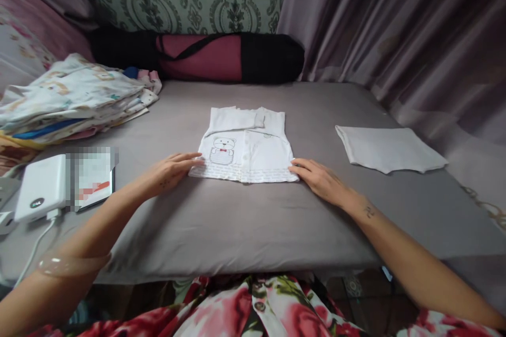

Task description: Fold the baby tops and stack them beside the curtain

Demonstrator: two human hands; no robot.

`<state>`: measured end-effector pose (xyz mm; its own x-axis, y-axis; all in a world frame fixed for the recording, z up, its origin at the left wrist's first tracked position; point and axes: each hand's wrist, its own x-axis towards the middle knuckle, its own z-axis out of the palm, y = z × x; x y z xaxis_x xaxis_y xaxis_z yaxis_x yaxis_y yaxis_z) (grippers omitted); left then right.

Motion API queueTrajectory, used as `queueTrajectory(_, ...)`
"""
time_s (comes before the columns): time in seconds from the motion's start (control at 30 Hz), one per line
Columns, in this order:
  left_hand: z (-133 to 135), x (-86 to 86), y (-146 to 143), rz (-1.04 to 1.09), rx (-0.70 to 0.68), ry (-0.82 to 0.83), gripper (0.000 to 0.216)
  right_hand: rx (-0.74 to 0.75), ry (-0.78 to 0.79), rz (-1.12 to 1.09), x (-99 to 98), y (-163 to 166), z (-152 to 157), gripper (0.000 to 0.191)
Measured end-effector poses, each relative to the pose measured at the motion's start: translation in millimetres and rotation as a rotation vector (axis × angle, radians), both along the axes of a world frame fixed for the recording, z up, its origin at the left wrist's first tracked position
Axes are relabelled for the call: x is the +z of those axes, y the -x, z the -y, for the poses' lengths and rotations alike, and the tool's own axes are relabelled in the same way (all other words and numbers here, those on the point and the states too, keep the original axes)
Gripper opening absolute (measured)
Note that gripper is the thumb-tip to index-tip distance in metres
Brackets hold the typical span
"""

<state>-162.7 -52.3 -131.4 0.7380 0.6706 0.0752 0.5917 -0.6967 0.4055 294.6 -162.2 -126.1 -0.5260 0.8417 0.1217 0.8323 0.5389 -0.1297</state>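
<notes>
On a grey sheet (245, 226): small white shirt (269, 155), laid flat

Fingers of the left hand (172, 171) are held close together, tips set on the left corner of the hem (259, 175); those of the right hand (324, 183) are set on the right corner. Whether fabric is pinched beneath cannot be told. The shirt is spread mid-sheet, one sleeve (237, 119) folded across its top, a bear print (223, 151) shown below. Judged thin, light and soft, easily creased, not fragile; best gripped by both hem corners, since the loose sleeve might be shifted by a tug. To the right, well apart: a folded white cloth (389, 148). To the left: a white power bank (43, 184), a pile of fabrics (79, 89). Behind: a black-and-maroon bag (205, 60).
</notes>
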Motion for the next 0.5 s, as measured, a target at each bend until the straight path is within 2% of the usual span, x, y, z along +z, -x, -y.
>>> queueTrajectory(0.17, -0.6, -5.7, -2.2, 0.047, -0.037, -0.02, 0.038, 0.019, 0.0, -0.094, -5.4, -2.7, -2.1, 0.04)
queueTrajectory(0.3, 3.0, -11.6, -3.7, 0.111, -0.014, -0.011, 0.041, 0.01, 0.014, -0.149, -6.3, -3.3, 0.4, 0.047)
queueTrajectory(0.5, 8.1, -8.1, -15.9, 0.164, -0.034, 0.009, 0.037, 0.019, 0.04, -0.268, -5.2, 1.1, -1.3, 0.043)
